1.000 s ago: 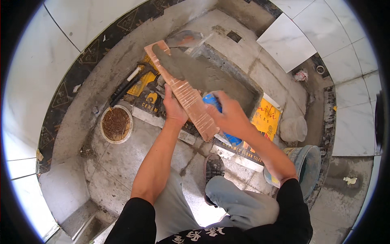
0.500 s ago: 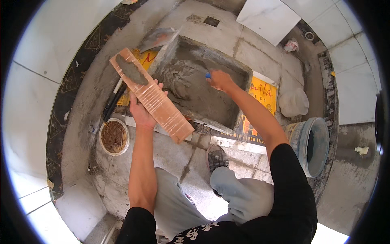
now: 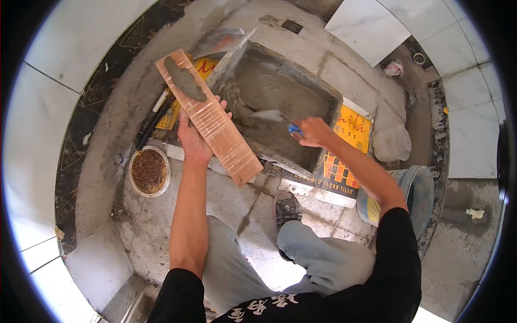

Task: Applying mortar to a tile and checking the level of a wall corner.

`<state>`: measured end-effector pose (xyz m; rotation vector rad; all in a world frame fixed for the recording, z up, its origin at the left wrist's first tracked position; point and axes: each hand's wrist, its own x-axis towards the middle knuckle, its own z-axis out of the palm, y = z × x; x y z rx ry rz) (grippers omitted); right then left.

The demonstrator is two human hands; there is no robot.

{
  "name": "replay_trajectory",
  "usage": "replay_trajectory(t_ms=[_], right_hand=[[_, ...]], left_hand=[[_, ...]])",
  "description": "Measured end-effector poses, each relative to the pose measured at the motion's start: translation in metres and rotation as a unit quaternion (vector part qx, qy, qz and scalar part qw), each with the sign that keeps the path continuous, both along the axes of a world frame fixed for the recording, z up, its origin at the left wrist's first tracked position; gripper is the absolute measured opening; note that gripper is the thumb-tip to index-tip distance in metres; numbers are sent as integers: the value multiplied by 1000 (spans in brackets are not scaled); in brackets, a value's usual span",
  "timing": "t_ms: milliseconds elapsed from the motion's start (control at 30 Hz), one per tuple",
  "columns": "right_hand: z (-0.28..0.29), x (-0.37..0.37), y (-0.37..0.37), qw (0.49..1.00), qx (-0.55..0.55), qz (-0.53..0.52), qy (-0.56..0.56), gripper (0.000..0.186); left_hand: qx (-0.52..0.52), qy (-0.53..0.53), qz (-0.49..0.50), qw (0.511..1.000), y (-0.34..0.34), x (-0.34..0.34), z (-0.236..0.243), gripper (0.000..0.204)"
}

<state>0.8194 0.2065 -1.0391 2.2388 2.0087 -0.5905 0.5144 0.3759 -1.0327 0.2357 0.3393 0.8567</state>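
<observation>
My left hand grips a long, narrow tile strip from below, its ridged, reddish-brown face turned up. A smear of wet grey mortar lies on the strip's far end. In my right hand is a trowel with a blue handle; its metal blade points left into the mixing trough. The trough is rectangular, crusted with cement and holds grey mortar. My fingers are closed around the trowel's handle. The held strip hangs over the trough's left edge.
A round tub of tile spacers or wire-like bits sits left of my forearm. On the right a bucket lies tilted beside a clear plastic bag. Yellow cardboard lies under the trough. A white tile leans at the back.
My right hand has drawn the trowel nearer and to the right, and its blade now shows. The strip in my left hand has shifted slightly right and away. The view has tilted a little.
</observation>
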Motion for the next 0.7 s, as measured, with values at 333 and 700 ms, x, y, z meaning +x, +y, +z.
replay_trajectory(t_ms=[333, 700], right_hand=[[14, -34, 52, 955, -73, -222, 181, 38], [-5, -17, 49, 989, 6, -141, -49, 39]], left_hand=[[17, 3, -4, 1000, -4, 1, -3, 71], [9, -14, -3, 1000, -5, 5, -1, 70]])
